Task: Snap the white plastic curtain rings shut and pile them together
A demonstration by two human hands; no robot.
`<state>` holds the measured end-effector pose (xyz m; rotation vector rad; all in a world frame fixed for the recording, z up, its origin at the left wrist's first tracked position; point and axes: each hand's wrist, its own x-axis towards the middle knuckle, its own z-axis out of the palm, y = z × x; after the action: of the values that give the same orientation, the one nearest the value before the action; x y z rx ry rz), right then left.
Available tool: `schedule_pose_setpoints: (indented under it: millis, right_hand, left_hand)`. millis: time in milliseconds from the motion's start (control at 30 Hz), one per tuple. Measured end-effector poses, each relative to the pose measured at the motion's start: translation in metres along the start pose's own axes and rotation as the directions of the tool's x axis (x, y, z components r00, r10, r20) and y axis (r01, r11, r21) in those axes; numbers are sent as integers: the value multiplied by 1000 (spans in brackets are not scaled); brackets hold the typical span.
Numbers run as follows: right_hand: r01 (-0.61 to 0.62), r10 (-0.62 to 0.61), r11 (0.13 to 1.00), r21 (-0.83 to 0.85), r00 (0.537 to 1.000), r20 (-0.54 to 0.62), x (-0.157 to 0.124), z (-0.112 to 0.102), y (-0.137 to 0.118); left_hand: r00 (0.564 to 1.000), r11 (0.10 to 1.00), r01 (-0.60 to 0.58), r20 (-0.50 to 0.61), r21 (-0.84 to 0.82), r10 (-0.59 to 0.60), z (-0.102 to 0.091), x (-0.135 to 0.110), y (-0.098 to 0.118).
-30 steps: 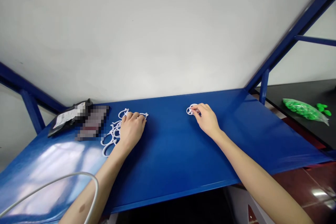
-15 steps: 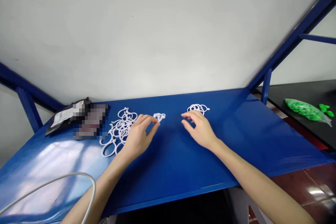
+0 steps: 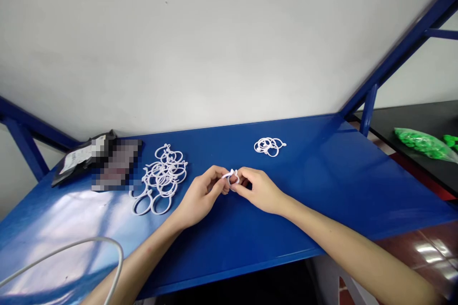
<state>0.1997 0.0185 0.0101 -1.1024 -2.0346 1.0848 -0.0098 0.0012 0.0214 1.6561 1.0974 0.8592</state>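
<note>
In front of me, a white curtain ring [image 3: 231, 176] with small knobs at its ends is pinched between the fingers of both hands, a little above the blue table [image 3: 229, 243]. My left hand [image 3: 201, 196] grips its left side and my right hand [image 3: 262, 191] its right side. Fingertips hide part of the ring. To the left of my left hand lies a tangled pile of white curtain rings [image 3: 165, 178]. Beyond my right hand, farther back, sits a smaller cluster of the same rings [image 3: 266, 145].
A black plastic parcel [image 3: 84, 155] and a blurred-out dark packet [image 3: 116, 164] lie at the back left. A white cable [image 3: 96, 239] loops across the front left. Blue frame bars [image 3: 370, 105] rise at both sides. On a black surface at right rests a bag of green pieces [image 3: 422, 144].
My left hand has brought the curtain ring from near the pile toward me and to the right. My right hand has come away from the small cluster and closed on the ring.
</note>
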Motion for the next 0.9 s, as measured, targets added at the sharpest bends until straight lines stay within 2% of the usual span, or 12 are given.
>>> schedule_pose_setpoints:
  millis: [100,233,300,400,567,667,733,833,900]
  right_hand:
    - [61,-56,991,-122,998,41,-1,1,1]
    - [109,-107,975,-191,994,25,0,1,5]
    - [93,-95,987,-129,995,-13,1,0,6]
    - [52,-49,998,33,996,-76,1,-3,2]
    - [23,-2,991,133,988,-157,3,-9,-3]
    - [10,22,990,139,973,-231,4,-14,-3]
    - [14,25,990,139,962,-273,4,-18,-2]
    - [16,21,992,124,958,-287,4,-21,-1]
    - [18,6,996,82,957,-289,3,-20,-2]
  left_hand:
    - [997,998,6,-80,56,-1,-3,1,-4]
    - [982,942,3,-178,336,60,-8,3,-4]
    - [972,892,-35,-193,451,135,-9,3,-3]
    - [961,852,-84,-184,517,206,-9,3,-3]
    - [973,830,-81,-137,552,186,-14,4,-4]
    - [971,795,-45,-161,605,177,-24,5,-5]
    - [959,720,24,-218,694,179,-33,6,-7]
    - [927,530,193,-331,826,178,-46,7,-12]
    - [904,419,251,-366,873,221,-51,8,-14]
